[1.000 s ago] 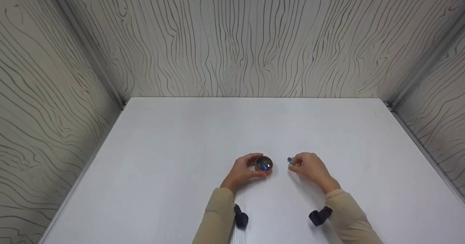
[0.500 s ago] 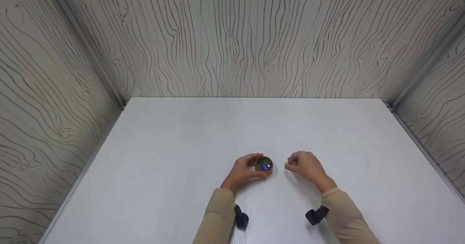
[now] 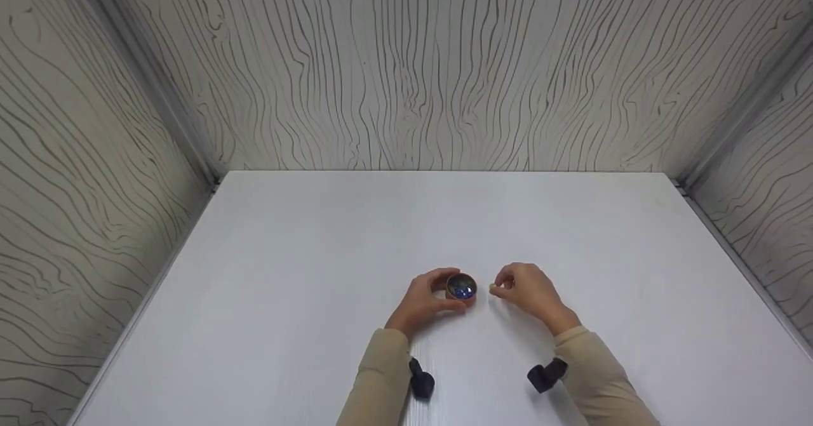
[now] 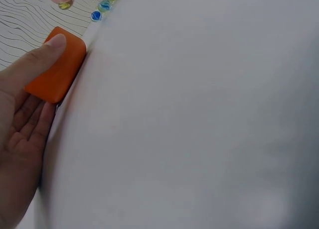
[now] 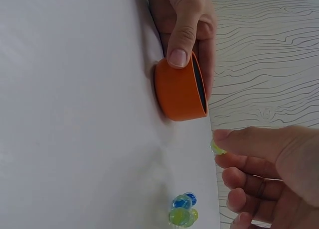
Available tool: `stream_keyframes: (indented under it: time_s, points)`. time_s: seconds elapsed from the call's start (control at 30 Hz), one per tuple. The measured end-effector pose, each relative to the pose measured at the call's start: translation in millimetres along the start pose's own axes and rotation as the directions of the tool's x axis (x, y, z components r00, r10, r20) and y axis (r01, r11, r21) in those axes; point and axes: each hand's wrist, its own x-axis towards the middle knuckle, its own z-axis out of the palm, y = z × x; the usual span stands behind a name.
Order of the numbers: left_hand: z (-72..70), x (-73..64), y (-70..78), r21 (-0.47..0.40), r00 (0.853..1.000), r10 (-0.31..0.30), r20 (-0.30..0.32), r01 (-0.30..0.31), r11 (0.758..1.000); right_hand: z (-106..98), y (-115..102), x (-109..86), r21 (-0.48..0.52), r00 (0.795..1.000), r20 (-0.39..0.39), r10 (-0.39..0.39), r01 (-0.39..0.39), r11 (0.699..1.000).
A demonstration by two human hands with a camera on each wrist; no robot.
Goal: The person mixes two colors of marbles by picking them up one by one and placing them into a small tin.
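My left hand (image 3: 420, 300) grips a small orange cup (image 5: 175, 92), thumb on one side and fingers on the other, on the white table. Blue glass marbles (image 3: 463, 291) show inside its dark interior in the head view. Between the thumb and fingertip of my right hand (image 5: 269, 164) is a yellow-green marble (image 5: 216, 148), held just off the cup's right side and above the table. Several loose marbles (image 5: 181, 203), blue and yellow-green, lie together on the table near the right hand. In the head view, that hand hides them.
A white table (image 3: 305, 254) spreads around both hands. Wood-grain patterned walls (image 3: 406, 70) stand behind it and at the sides. A small black camera mount sits on each sleeve, the left mount (image 3: 422, 383) close to the tabletop.
My right hand has moved left toward the cup with a marble pinched in it. The loose marbles have gone out of sight behind it. The left hand and cup have stayed put.
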Motion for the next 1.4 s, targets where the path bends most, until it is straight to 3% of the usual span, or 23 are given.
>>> stream_keyframes:
  time_s: [0.33,0.77,1.4]
  points:
    - [0.0,0.2,-0.7,0.006,1.0,0.013,0.0,-0.013,1.0,0.8,-6.7,0.4,-0.001,1.0,-0.013,-0.008,0.008,1.0]
    - [-0.1,-0.1,0.3,-0.013,1.0,0.017,-0.005,-0.017,1.0,4.7,-14.0,3.3,-0.004,0.997,-0.026,-0.078,0.078,0.997]
    - [-0.7,1.3,-0.7,-0.012,0.999,0.029,0.014,-0.029,1.0,13.3,-22.6,4.1,-0.007,0.997,-0.023,-0.075,0.075,0.997]
